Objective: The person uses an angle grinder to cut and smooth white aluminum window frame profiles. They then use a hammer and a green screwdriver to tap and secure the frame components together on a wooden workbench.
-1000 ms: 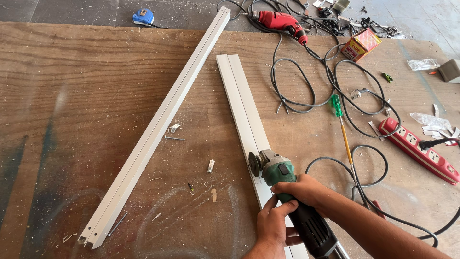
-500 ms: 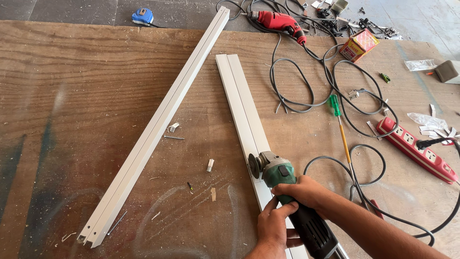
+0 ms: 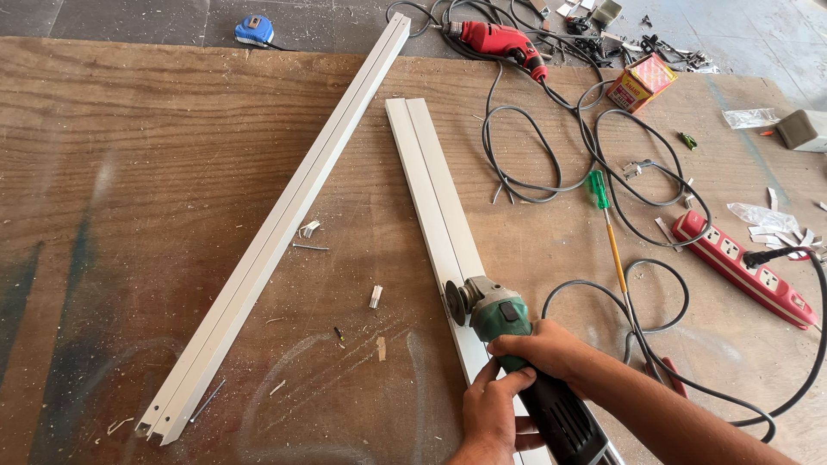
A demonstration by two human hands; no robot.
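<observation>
A green and black angle grinder [image 3: 508, 340] lies over the near part of a white metal channel [image 3: 435, 194] on the wooden board. My right hand [image 3: 547, 344] wraps the grinder's body just behind the green head. My left hand [image 3: 493, 413] grips the black handle from the left side. The grinder's disc [image 3: 454, 301] sits at the left edge of the channel. A second, longer white channel [image 3: 284, 220] lies diagonally to the left, untouched.
Black cables [image 3: 603, 164] loop across the right of the board. A red power strip [image 3: 745, 267], a green-handled screwdriver [image 3: 607, 220], a red drill [image 3: 500, 39], a small cardboard box [image 3: 642, 82] and a blue tape measure [image 3: 255, 29] lie around. Metal scraps [image 3: 376, 295] dot the middle.
</observation>
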